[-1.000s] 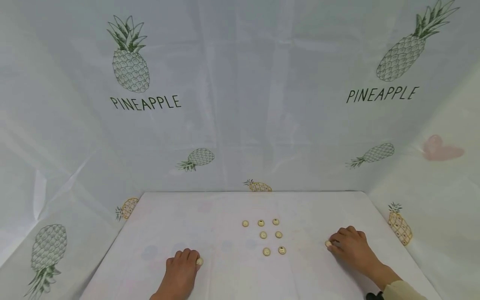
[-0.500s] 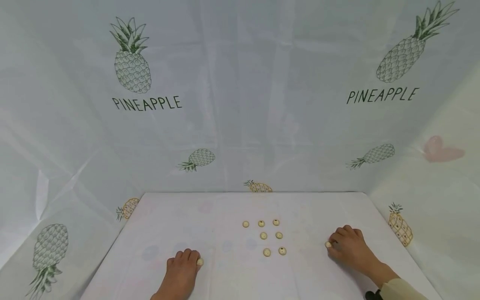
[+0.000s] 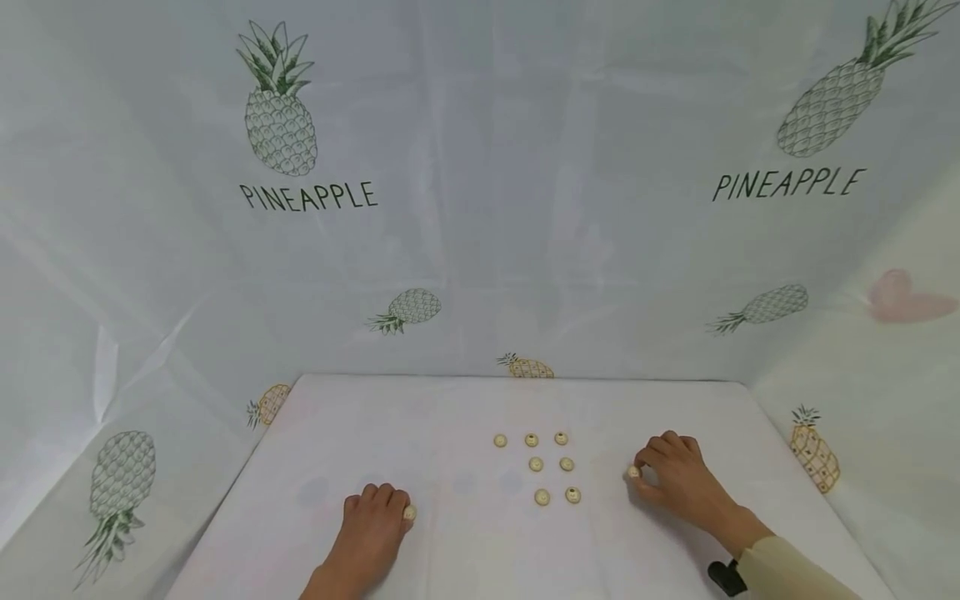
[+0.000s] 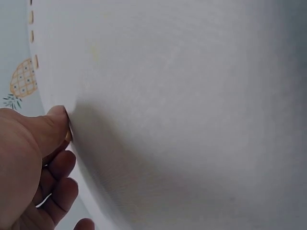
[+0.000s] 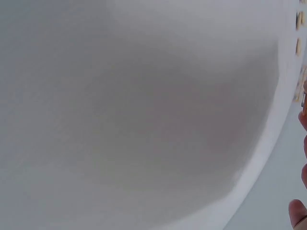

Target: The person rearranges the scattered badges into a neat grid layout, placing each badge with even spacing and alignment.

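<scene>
My left hand [image 3: 372, 529] is at the left of the white table, pinching a small round cream disc [image 3: 409, 513] at its fingertips. In the left wrist view the thumb and finger of the left hand [image 4: 36, 148] meet, and the disc is mostly hidden. On the right, my right hand [image 3: 681, 479] pinches a similar cream disc [image 3: 633, 472] between thumb and finger. Between the hands lie several more cream discs [image 3: 536, 464] in short rows, some with a dark mark on top. The right wrist view catches only fingertips [image 5: 298, 211] at its right edge.
White cloth covers the table [image 3: 360, 433]. A pineapple-printed curtain [image 3: 510, 208] rises behind it and along both sides. A black object [image 3: 726, 577] sits at the right wrist beside a beige sleeve [image 3: 787, 571].
My right hand has moved left with its disc, nearer to the rows. The left hand keeps its place and its disc. The head view has shifted slightly.
</scene>
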`<state>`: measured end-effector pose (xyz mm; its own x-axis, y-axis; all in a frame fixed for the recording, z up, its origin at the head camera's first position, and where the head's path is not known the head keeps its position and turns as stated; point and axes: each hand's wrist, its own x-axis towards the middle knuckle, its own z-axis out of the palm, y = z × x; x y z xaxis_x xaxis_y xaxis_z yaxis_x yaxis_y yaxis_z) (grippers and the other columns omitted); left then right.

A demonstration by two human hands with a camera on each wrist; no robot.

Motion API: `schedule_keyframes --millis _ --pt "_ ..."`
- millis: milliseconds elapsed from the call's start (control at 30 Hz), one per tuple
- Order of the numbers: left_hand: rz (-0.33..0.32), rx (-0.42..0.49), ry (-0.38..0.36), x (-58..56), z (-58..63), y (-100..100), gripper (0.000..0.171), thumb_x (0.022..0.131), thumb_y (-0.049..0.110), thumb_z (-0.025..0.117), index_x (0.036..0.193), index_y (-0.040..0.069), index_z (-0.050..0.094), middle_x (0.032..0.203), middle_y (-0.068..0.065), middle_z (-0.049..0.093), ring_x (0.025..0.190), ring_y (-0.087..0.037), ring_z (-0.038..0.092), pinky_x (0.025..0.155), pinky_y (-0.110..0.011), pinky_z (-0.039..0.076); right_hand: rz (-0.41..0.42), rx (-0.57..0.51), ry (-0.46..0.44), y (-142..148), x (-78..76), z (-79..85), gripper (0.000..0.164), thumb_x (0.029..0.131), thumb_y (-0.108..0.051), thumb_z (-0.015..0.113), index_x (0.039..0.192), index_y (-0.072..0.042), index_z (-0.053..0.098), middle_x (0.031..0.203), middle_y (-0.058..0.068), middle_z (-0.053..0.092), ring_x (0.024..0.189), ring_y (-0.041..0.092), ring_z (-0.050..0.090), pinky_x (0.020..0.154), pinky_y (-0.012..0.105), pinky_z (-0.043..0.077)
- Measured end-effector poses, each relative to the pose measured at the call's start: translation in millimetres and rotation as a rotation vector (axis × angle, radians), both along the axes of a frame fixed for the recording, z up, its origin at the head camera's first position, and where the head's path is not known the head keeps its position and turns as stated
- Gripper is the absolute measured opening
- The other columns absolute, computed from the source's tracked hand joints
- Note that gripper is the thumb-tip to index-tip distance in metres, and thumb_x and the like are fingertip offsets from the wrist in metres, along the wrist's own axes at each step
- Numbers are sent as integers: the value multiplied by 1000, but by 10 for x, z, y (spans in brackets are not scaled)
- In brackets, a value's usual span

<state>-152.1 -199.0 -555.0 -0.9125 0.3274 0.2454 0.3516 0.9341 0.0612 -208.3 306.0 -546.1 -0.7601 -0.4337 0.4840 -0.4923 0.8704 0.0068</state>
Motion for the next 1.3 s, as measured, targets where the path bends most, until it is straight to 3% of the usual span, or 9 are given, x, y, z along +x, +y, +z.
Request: schedule_keyframes --millis 200,433,767,1000,1300 --pt "6 -23 -10 -36 39 -8 26 89 31 84 97 16 65 91 6 58 89 -17 49 81 -49 46 3 13 -53 -354 -147 82 17 81 -24 84 83 -24 68 89 -10 60 92 15 49 92 52 41" --pt "-17 -89 35 -35 60 -6 30 91 33 83 95 13 61 88 3 54 86 -19 46 78 -46 43 54 34 -79 -758 -280 138 15 83 -28 82 88 -22 70 91 -10 58 93 13 46 97 50 41" --pt "-27 -131 104 -104 14 -29 33 89 36 85 90 14 60 82 4 51 82 -17 45 76 -45 42 199 81 7 -1196 -437 175 19 84 -31 83 92 -18 71 92 -8 59 94 16 47 92 45 40" --pt "-16 -117 30 -114 23 3 31 91 37 82 94 15 60 83 5 50 83 -16 44 78 -46 42 238 91 22 -1353 -520 145 18 85 -30 83 91 -18 72 92 -8 61 94 15 48 91 44 40" --pt "-20 -136 16 -92 73 11 32 91 38 82 95 13 61 83 5 51 82 -16 44 77 -46 43 229 150 -25 -1514 -615 81 16 89 -32 81 93 -18 74 94 -7 63 94 16 48 92 43 40"
